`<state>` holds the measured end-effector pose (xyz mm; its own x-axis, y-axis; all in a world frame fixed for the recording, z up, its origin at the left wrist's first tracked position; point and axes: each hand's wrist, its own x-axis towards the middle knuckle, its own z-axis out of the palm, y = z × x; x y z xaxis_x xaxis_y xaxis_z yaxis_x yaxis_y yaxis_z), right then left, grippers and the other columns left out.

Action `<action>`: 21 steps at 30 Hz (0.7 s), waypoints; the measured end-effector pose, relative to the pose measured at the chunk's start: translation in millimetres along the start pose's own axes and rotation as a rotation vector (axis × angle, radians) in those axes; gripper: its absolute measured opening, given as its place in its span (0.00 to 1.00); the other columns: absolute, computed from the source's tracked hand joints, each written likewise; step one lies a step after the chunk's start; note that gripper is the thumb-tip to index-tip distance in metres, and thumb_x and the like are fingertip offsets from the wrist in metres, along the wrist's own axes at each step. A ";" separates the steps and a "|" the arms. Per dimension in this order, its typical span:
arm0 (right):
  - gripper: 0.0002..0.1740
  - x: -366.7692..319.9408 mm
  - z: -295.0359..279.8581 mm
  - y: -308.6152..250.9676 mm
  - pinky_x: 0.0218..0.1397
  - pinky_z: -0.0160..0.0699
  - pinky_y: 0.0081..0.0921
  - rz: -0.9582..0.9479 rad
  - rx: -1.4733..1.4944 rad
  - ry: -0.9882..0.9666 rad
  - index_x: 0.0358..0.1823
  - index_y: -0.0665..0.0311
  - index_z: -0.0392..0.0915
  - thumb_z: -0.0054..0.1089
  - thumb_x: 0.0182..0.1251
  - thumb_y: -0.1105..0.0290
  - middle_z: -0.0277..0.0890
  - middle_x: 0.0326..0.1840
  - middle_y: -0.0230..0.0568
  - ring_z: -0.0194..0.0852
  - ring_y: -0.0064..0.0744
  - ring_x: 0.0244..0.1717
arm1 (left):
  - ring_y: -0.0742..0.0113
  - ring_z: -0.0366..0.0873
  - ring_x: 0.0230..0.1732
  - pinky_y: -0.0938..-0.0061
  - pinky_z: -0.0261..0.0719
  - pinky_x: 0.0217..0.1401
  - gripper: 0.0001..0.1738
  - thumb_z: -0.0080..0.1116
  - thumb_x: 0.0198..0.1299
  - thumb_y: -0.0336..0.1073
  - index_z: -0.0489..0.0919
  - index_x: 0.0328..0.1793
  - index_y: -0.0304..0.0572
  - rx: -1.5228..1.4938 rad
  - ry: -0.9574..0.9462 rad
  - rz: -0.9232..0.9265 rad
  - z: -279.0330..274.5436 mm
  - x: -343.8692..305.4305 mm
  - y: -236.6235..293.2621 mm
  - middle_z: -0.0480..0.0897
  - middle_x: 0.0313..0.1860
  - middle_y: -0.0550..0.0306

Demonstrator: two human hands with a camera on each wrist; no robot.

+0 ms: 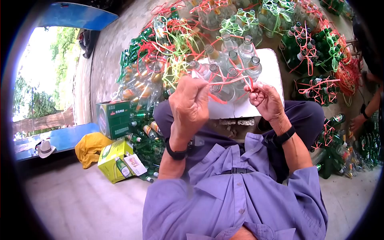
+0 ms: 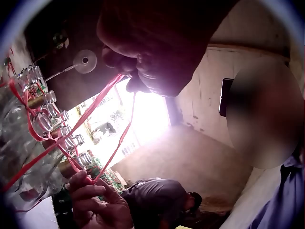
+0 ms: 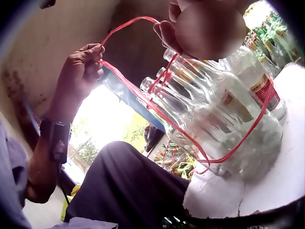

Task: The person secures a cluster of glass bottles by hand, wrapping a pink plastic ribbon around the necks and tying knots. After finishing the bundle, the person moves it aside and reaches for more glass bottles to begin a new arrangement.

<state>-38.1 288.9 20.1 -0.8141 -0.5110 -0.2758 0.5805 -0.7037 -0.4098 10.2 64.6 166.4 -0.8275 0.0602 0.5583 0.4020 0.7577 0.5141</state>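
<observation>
Clear glass bottles [image 1: 255, 68] stand upright in a tight cluster on a white slab [image 1: 273, 76] in front of the person. Pink plastic string [image 3: 178, 130] runs around their bodies in the right wrist view and also crosses among their necks. My left hand [image 1: 190, 106], fingers curled tightly, grips a length of this string on the near left side of the cluster. On the near right my right hand [image 1: 265, 100] pinches the string between thumb and fingertips. Between the hands the left wrist view shows two strands of string [image 2: 90, 114], one nearly taut.
Bundles of string-tied bottles [image 1: 276, 16] surround the slab at the back and right. Loose green bottles [image 1: 148, 132], a green carton [image 1: 114, 120] and a yellow-green carton [image 1: 116, 160] lie left. Another person's arm [image 1: 368, 110] reaches in at right.
</observation>
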 end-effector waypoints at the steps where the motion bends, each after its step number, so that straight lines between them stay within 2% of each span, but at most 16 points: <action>1: 0.11 1.0 -0.2 -0.2 0.32 0.73 0.18 -0.001 -0.001 0.000 0.44 0.70 0.80 0.61 0.72 0.67 0.84 0.46 0.50 0.75 0.22 0.32 | 0.50 0.78 0.31 0.64 0.76 0.34 0.08 0.65 0.60 0.21 0.79 0.42 0.38 -0.010 -0.010 -0.005 0.0 -0.6 0.6 0.77 0.31 0.50; 4: 0.13 6.0 -2.8 1.3 0.31 0.74 0.16 0.060 -0.003 0.011 0.47 0.68 0.79 0.63 0.74 0.64 0.84 0.45 0.48 0.75 0.20 0.32 | 0.50 0.78 0.31 0.64 0.76 0.34 0.08 0.65 0.60 0.21 0.79 0.42 0.38 -0.026 -0.025 -0.028 -0.2 -2.9 -0.9 0.78 0.32 0.50; 6: 0.12 7.4 -6.8 3.3 0.28 0.72 0.13 0.104 -0.043 -0.041 0.49 0.68 0.78 0.66 0.73 0.67 0.84 0.44 0.45 0.75 0.18 0.31 | 0.50 0.79 0.31 0.64 0.76 0.34 0.07 0.65 0.60 0.21 0.79 0.42 0.38 -0.021 -0.029 -0.032 -0.8 -2.9 -0.6 0.78 0.32 0.50; 11: 0.12 7.6 -13.7 9.6 0.26 0.72 0.14 0.119 -0.045 -0.052 0.49 0.67 0.78 0.69 0.69 0.72 0.82 0.41 0.42 0.75 0.19 0.30 | 0.49 0.79 0.31 0.64 0.77 0.34 0.07 0.66 0.60 0.22 0.80 0.42 0.38 -0.001 -0.025 -0.042 -3.4 -2.4 -3.9 0.78 0.32 0.50; 13: 0.12 5.6 -11.2 11.7 0.26 0.72 0.15 0.120 -0.066 -0.040 0.49 0.67 0.78 0.69 0.69 0.73 0.82 0.40 0.41 0.74 0.19 0.29 | 0.64 0.75 0.30 0.71 0.73 0.35 0.03 0.64 0.65 0.23 0.80 0.40 0.34 0.034 0.030 -0.069 -5.9 0.0 -5.3 0.77 0.31 0.55; 19: 0.10 2.4 -1.9 14.5 0.28 0.75 0.21 0.132 -0.147 -0.020 0.49 0.68 0.76 0.66 0.70 0.76 0.79 0.37 0.37 0.72 0.22 0.27 | 0.58 0.76 0.31 0.68 0.74 0.37 0.03 0.64 0.63 0.23 0.79 0.39 0.34 0.145 0.049 -0.058 -6.9 4.3 -13.5 0.77 0.31 0.52; 21: 0.12 4.1 -5.1 16.6 0.29 0.76 0.22 0.098 -0.163 -0.016 0.51 0.69 0.75 0.66 0.69 0.76 0.79 0.37 0.38 0.73 0.22 0.27 | 0.57 0.76 0.31 0.67 0.74 0.36 0.03 0.64 0.63 0.22 0.80 0.39 0.34 0.183 0.059 -0.029 -5.5 4.6 -15.3 0.77 0.30 0.52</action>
<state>-31.8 277.7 7.8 -0.7529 -0.5817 -0.3078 0.6455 -0.5616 -0.5176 2.4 49.7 164.7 -0.8113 0.0028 0.5846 0.2958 0.8645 0.4064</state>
